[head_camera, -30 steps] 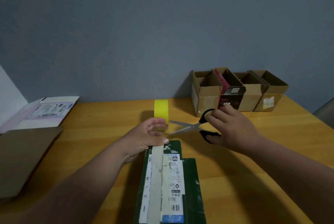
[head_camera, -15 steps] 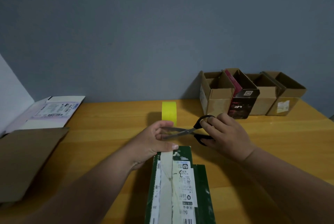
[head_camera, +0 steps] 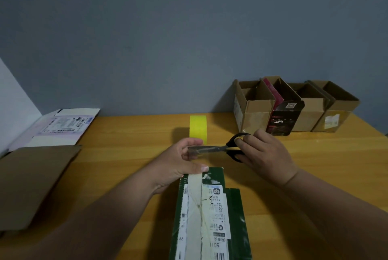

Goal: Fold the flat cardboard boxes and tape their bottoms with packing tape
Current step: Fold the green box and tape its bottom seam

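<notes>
Over on the left of the wooden table (head_camera: 130, 175) lies a flat brown cardboard sheet (head_camera: 31, 184), and behind it a flattened white box with a shipping label (head_camera: 63, 126). Moving in, the left hand (head_camera: 178, 165) presses its thumb on the far end of the green box (head_camera: 210, 217), right where a pale tape strip (head_camera: 194, 207) runs along the seam; its fingers pinch the tape near the scissor blades. Just beyond stands a yellow tape roll (head_camera: 198, 128), upright on its edge. The right hand (head_camera: 262, 152) grips the black handles of the scissors (head_camera: 222, 148), blades nearly shut and pointing left toward the other hand's fingers. Against the wall on the right sits a row of folded boxes (head_camera: 294, 106), open tops up.
</notes>
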